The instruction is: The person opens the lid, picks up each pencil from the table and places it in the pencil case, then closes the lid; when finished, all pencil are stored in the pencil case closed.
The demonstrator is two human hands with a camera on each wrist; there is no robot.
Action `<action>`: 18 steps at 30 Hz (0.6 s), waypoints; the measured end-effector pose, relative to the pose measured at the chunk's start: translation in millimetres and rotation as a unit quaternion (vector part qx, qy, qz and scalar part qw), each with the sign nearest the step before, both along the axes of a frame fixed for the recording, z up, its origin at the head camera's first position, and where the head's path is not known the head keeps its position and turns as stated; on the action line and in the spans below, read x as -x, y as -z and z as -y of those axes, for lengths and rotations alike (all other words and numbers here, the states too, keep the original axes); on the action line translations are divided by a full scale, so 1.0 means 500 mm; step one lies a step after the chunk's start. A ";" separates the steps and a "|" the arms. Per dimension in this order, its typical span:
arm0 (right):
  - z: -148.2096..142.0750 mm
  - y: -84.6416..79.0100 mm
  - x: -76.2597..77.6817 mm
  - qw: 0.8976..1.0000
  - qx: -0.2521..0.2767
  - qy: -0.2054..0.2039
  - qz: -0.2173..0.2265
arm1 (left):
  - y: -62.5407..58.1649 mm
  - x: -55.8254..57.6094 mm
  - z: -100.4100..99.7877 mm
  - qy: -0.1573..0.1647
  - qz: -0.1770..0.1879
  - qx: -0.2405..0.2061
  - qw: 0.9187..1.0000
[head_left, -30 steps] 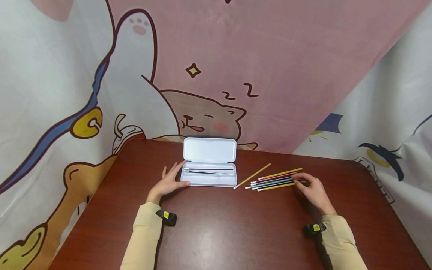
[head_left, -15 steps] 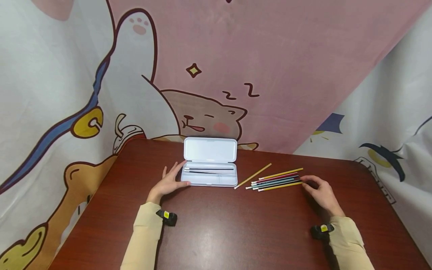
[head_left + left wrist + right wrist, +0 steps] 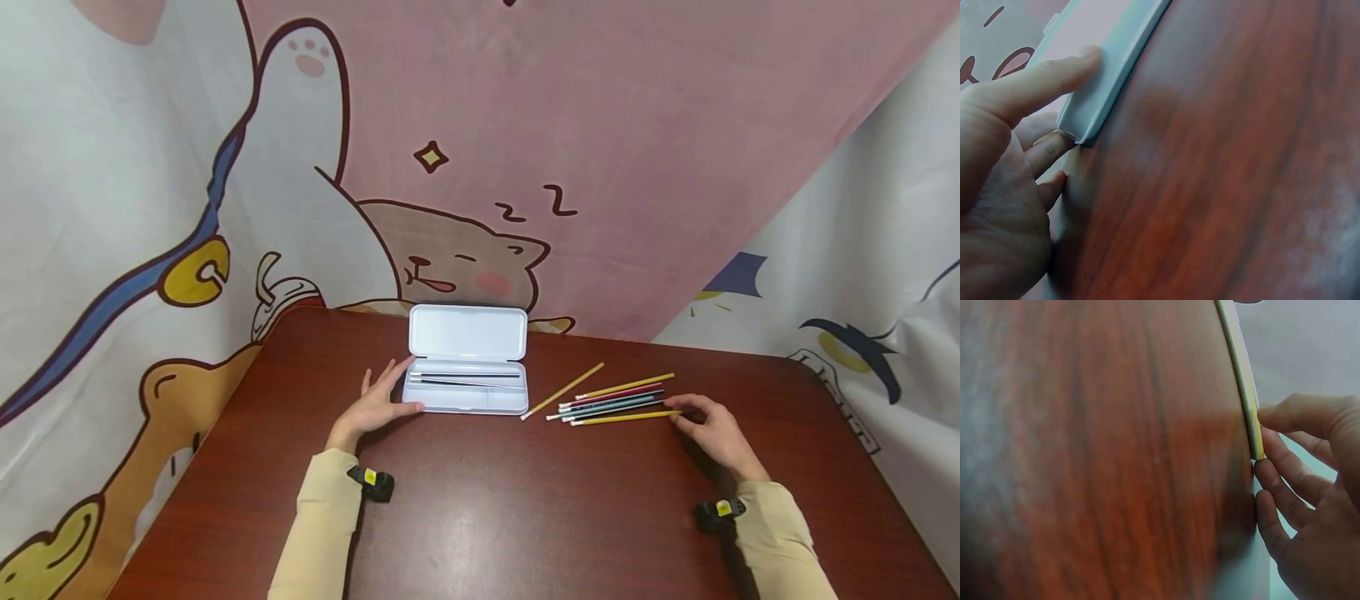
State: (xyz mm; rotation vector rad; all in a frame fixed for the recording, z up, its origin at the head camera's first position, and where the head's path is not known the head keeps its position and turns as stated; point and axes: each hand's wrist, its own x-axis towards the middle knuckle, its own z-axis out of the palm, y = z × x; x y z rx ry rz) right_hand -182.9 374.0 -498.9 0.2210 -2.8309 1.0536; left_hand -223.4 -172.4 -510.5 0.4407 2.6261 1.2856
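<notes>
A white pencil case lies with its lid raised, and a few slim dark and pale pencils rest inside. My left hand spreads its fingers at the case's left end; in the left wrist view the thumb lies along the case's edge while other fingers touch its end. To the right, my right hand pinches the right end of a yellow pencil, whose white eraser points toward the case. The right wrist view shows the thumb against this pencil, with the fingers opposite.
Several red, teal and dark pencils lie side by side just behind the held one. Another yellow pencil lies along their far side, and one more yellow pencil slants near the case. A printed cloth hangs behind the brown table.
My right hand has slid right along the pencils to their ends. The front yellow pencil has shifted slightly toward me, away from the others. My left hand has stayed at the case.
</notes>
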 end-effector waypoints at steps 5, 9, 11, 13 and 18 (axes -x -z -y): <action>-0.003 0.007 0.004 0.999 -0.007 -0.039 -0.006 | 0.000 0.000 -0.001 -0.002 0.001 0.000 1.000; -0.003 0.011 0.005 0.998 -0.004 -0.067 -0.019 | 0.000 -0.001 -0.001 -0.001 -0.001 0.001 1.000; -0.002 0.012 0.005 0.997 -0.005 -0.076 -0.023 | -0.001 -0.002 -0.001 0.000 -0.002 0.001 1.000; 0.000 0.013 0.005 0.997 -0.008 -0.080 -0.023 | -0.001 -0.003 -0.001 0.000 -0.003 0.001 1.000; 0.008 0.012 -0.004 0.997 -0.021 -0.072 -0.003 | 0.000 -0.005 -0.002 -0.003 0.000 0.004 1.000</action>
